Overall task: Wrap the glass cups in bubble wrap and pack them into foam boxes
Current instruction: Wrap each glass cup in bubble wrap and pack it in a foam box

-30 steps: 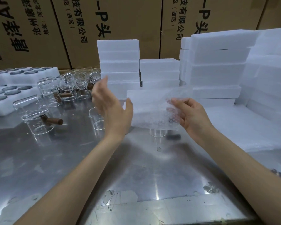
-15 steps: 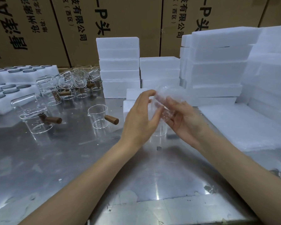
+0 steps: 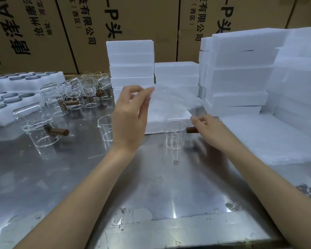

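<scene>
On the far left of my steel desk point(image 3: 65, 177), foam trays point(image 3: 28, 83) with round cut-outs sit beside a crowd of glass cups point(image 3: 83, 90) with brown wooden handles, one such cup point(image 3: 43, 135) standing nearer me. My left hand point(image 3: 128, 121) is raised, thumb and fingertips pinching the upper left corner of a clear bubble wrap sheet point(image 3: 172, 99), the other fingers loosely spread. The sheet stretches in the air, slanting down to my right hand point(image 3: 207, 130), whose fingertips pinch its lower right corner. Below the sheet, between my hands, a lone glass cup point(image 3: 175, 133) stands upright on the desk, its handle pointing right. Stacks of white foam boxes point(image 3: 237, 72) rise behind and right, a pile of bubble wrap point(image 3: 269, 141) below them, cardboard cartons point(image 3: 142, 20) behind everything.
</scene>
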Motion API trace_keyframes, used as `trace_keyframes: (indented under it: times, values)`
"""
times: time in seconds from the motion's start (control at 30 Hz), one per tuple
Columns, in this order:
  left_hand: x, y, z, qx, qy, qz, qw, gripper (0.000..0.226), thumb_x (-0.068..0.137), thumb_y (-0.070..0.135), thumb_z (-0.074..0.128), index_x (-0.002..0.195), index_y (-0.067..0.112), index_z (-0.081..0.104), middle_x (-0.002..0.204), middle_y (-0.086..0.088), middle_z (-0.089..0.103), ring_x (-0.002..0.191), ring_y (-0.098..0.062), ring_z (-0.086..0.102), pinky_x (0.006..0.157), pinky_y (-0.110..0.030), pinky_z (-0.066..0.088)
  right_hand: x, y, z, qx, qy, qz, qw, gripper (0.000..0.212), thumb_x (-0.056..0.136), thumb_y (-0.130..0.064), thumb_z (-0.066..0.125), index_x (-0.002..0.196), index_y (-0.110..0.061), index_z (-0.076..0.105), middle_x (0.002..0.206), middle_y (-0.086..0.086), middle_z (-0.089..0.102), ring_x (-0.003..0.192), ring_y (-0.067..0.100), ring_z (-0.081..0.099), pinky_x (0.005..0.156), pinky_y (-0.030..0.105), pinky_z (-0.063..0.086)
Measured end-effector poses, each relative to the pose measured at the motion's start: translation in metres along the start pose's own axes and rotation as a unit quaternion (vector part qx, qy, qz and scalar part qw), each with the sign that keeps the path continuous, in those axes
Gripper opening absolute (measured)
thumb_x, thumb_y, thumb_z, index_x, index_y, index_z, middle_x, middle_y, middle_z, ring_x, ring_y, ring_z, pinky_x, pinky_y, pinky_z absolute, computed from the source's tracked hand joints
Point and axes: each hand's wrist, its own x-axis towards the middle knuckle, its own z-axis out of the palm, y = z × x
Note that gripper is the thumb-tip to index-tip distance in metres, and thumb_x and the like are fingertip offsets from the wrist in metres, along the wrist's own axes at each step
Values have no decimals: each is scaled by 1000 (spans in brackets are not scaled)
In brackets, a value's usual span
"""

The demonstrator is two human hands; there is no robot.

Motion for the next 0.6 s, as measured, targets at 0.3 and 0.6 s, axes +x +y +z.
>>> trace_keyframes:
  times: [0.3, 0.6]
  values:
    - [-10, -12, 7, 113, -162, -5, 980, 20, 90, 2, 61, 110, 4, 65, 89, -12, 67, 70, -36, 63, 51, -42, 50, 8, -1, -16, 258, -66, 71, 961, 24, 94, -22, 52, 72, -13, 52, 61, 0, 41, 43, 9, 31, 44, 21, 22]
    - [-17, -18, 18, 152, -285, -45, 945, 31, 99, 15, 50, 128, 19, 59, 117, -2, 58, 89, -31, 62, 63, -36, 45, 3, -2, -45, 634, 107, 60, 763, 34, 93, -21, 48, 60, -18, 42, 48, -7, 34, 37, 7, 19, 36, 20, 16]
